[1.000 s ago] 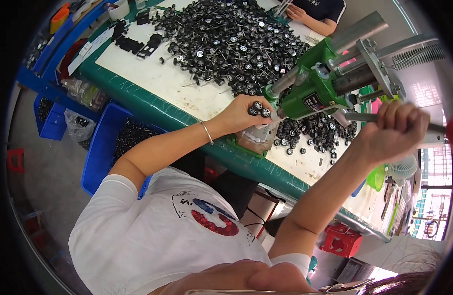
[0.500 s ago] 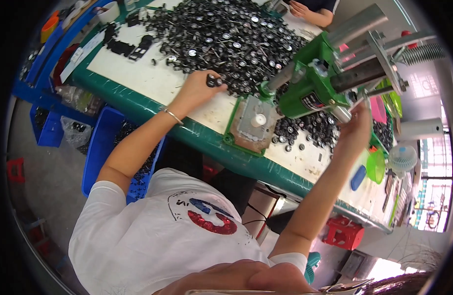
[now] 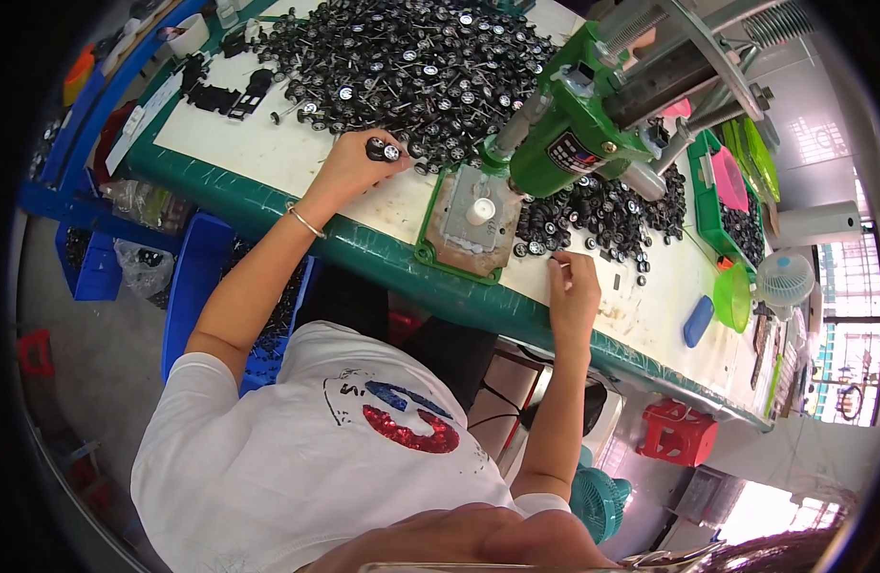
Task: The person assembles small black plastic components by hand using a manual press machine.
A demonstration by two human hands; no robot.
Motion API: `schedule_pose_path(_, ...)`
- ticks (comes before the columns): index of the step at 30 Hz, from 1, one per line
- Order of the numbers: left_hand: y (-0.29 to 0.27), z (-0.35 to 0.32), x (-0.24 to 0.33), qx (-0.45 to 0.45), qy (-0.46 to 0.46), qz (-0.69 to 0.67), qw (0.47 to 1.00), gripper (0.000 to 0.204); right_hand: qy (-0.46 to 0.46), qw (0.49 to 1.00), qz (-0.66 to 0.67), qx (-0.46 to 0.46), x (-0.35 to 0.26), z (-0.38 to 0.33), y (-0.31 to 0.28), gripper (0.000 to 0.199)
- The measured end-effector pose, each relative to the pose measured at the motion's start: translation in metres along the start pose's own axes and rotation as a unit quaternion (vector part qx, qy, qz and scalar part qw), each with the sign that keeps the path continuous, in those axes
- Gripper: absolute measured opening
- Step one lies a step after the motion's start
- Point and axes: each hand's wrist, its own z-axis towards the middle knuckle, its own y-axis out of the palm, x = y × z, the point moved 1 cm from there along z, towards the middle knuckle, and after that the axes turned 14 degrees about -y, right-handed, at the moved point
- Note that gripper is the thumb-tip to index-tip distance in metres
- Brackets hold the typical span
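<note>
- Table point(image 3: 268, 158): white top with green-taped edge, running from 10 o'clock to 4 o'clock across the view.
- Heap of black wheels point(image 3: 411, 62): small black wheels with silver hubs, many on axles, piled at 12 o'clock on the table.
- Green press point(image 3: 579, 129): lever-operated machine at 1 o'clock, its head directly above the base plate point(image 3: 464, 224), a grey plate in a green frame carrying a white round fixture.
- Blue bin point(image 3: 196, 286): below the table edge at 9 o'clock, dark parts inside.
- Second pile of wheels point(image 3: 602, 210): just beside the base plate, at its 3 o'clock.
- Green tray point(image 3: 736, 205): at 3 o'clock, holding more dark parts; a green funnel point(image 3: 733, 296) and a small white fan point(image 3: 786, 277) lie close by.
- Left hand point(image 3: 349, 167): grip closed on a wheel pair point(image 3: 383, 150), two black wheels joined by an axle, held at the near edge of the heap, at 11 o'clock from the base plate.
- Right hand point(image 3: 574, 291): resting on the table at 4 o'clock from the base plate, fingertips pinched together at the edge of the second pile; whether anything sits between them cannot be told.
</note>
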Motion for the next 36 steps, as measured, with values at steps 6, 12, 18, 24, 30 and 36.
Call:
schedule_pose_path(6, -0.004, -0.021, 0.025, -0.163, -0.136, -0.386, 0.898, 0.015, 0.008, 0.973, 0.217, 0.078, -0.038, 0.021, 0.010, 0.012)
schedule_pose_path(12, 0.014, -0.029, 0.050, -0.204, -0.135, -0.422, 0.873, 0.013, 0.070, 0.917, 0.392, 0.034, -0.067, 0.055, 0.046, 0.018)
schedule_pose_path(18, 0.016, -0.031, 0.061, -0.203, -0.085, -0.307, 0.926, 0.017, 0.022, 0.951, 0.306, 0.028, -0.080, 0.061, 0.049, 0.020)
schedule_pose_path(24, 0.034, -0.029, 0.060, -0.180, 0.000, -0.260, 0.949, 0.019, 0.090, 0.935, 0.343, 0.010, -0.070, 0.057, 0.056, 0.021)
schedule_pose_path(30, 0.032, -0.029, 0.062, -0.180, -0.011, -0.272, 0.945, 0.019, -0.041, 0.950, 0.302, 0.073, -0.074, 0.052, 0.054, 0.020)
schedule_pose_path(36, 0.038, -0.030, 0.071, -0.190, 0.051, -0.261, 0.945, 0.017, 0.037, 0.929, 0.345, 0.128, -0.053, 0.060, 0.027, 0.017)
